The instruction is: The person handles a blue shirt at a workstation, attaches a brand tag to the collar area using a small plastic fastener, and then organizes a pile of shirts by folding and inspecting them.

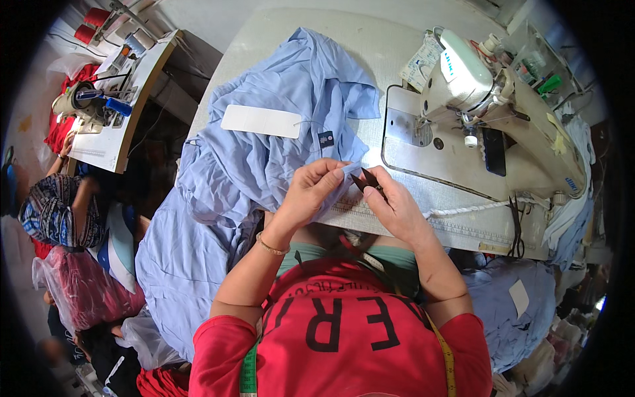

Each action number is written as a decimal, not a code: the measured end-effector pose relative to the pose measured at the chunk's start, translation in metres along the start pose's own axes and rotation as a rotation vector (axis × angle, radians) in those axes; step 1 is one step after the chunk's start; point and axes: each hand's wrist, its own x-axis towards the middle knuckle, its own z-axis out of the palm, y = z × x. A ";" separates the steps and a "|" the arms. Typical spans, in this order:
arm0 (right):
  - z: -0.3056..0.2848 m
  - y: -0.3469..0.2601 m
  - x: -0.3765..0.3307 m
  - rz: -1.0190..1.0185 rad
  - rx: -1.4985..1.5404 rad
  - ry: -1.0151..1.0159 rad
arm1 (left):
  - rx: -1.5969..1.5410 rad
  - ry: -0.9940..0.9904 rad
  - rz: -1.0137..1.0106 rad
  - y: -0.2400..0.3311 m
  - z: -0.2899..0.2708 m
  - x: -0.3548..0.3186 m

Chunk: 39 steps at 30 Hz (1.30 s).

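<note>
My left hand [312, 187] pinches a narrow edge of light blue cloth [352, 168] between thumb and fingertips. Close beside it, my right hand [399, 210] is closed round dark thread snips [368, 181]. Their blades point toward the pinched cloth; whether they touch it I cannot tell. The light blue garment [278, 159] lies bunched across the table and hangs over its front left edge. On it rest a blank white card [260, 122] and a small dark label [325, 139], with a thin string near them.
A sewing machine [456, 83] stands at the right, with a dark phone [493, 152] on it. Black scissors [515, 228] hang at the table's front edge, near a white twisted cord [471, 208]. More blue cloth [512, 311] lies lower right. Another person [59, 205] sits at left.
</note>
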 end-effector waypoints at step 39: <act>0.007 0.004 -0.001 0.012 -0.090 0.069 | 0.086 -0.024 0.065 -0.001 -0.001 0.000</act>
